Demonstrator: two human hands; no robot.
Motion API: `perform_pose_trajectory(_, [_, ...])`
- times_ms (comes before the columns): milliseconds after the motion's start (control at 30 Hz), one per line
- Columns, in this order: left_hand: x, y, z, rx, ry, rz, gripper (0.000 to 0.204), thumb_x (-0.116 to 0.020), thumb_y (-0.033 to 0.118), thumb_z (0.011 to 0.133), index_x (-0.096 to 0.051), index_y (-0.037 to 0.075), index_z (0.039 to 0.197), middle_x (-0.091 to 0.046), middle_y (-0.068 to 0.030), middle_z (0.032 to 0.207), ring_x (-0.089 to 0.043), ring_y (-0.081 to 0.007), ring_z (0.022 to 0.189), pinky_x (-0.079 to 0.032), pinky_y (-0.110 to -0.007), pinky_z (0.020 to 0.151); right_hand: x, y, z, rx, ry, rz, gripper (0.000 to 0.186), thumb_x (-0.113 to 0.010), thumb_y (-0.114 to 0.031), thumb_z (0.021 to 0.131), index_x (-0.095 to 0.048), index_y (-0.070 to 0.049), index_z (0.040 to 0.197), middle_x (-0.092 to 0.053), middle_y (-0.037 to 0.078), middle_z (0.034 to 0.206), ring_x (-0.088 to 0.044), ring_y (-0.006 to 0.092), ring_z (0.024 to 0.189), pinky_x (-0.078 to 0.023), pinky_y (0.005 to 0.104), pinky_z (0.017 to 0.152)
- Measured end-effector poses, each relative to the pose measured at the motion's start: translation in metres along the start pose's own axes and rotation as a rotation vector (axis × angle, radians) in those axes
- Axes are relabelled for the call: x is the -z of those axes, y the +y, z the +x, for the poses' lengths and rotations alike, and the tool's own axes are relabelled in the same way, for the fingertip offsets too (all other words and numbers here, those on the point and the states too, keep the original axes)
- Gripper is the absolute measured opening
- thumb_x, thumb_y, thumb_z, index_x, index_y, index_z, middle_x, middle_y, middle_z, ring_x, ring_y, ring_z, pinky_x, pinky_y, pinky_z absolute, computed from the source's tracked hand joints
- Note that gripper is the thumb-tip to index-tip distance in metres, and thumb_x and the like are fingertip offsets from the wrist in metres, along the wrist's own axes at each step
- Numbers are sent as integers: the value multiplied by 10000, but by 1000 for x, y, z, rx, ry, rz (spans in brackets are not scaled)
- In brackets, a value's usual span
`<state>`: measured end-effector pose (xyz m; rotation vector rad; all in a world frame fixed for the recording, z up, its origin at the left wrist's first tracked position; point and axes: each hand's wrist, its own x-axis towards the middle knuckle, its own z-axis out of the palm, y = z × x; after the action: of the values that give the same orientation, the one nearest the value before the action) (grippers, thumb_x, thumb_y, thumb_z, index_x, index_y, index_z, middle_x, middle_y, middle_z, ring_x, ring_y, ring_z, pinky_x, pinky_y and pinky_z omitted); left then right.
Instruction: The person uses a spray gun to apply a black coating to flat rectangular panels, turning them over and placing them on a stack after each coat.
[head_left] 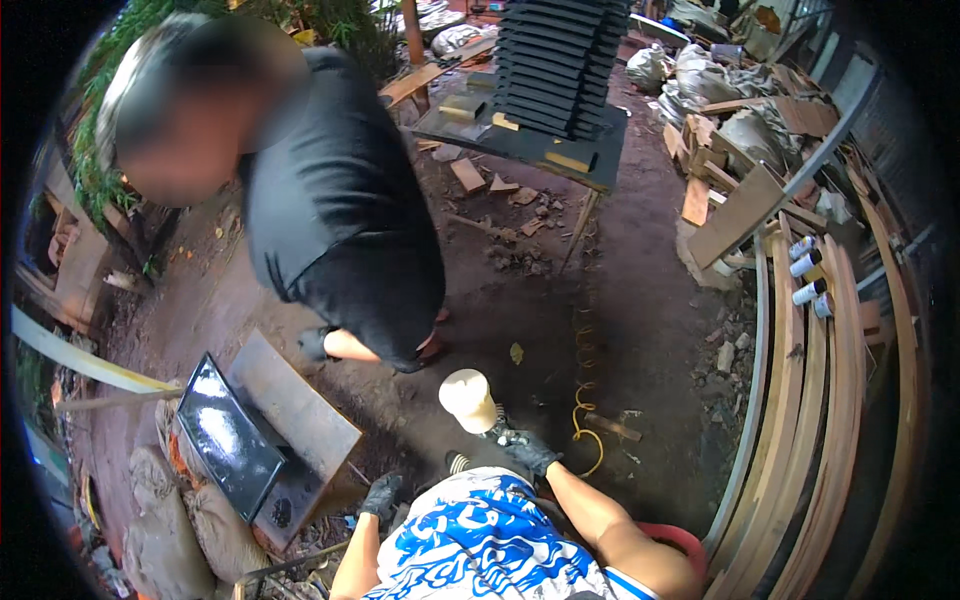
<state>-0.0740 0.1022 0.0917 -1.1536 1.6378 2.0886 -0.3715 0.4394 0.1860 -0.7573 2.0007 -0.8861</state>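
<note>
My right hand [528, 453], in a dark glove, is closed around a spray gun [497, 430]. A whitish paint cup [467, 398] sits on the gun, tilted in front of me. My left hand [383, 496], also in a dark glove, hangs low by my left side, fingers loosely apart, with nothing seen in it. To its left, a glossy black rectangular panel [232, 440] leans at a slant, its wet-looking face reflecting light. Behind the panel stands a flat brown board [300, 395].
A bent-over person in a black shirt [345, 200] stands ahead left. Dark panels [555, 70] are stacked on a table [600, 165] beyond. A yellow coiled hose [583, 410] trails across the dirt. Spray cans [805, 264] lie on long planks [790, 420] at right; sacks [160, 515] sit left.
</note>
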Motion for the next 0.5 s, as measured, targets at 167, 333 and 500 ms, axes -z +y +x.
perform_pose_trajectory(167, [-117,145,5,-72,-446,539,504,-519,350,1002,-501,61,1414,-495,-147,1452,-453,-228,1338,-323,-358,1142,13,26,-4,-150,190,345,234,-650,-137,903,-673,-69,1126,-693,23,1001,-613,122,894,-515,305,786])
perform_pose_trajectory(333, [-232,233,11,-131,-654,489,755,-544,482,981,-307,-5,1506,-342,-112,1564,-291,-245,1442,-231,-350,1184,17,41,44,268,737,157,90,-596,-55,893,-681,-85,895,-655,8,726,-628,139,667,-503,344,622])
perform_pose_trajectory(500, [-313,308,20,-13,-553,42,836,-716,574,823,-327,321,1519,-432,70,1434,-406,-132,1278,-339,-396,1029,118,-89,12,233,559,686,307,-593,-3,850,-621,-17,1155,-667,99,1051,-624,199,956,-505,336,877])
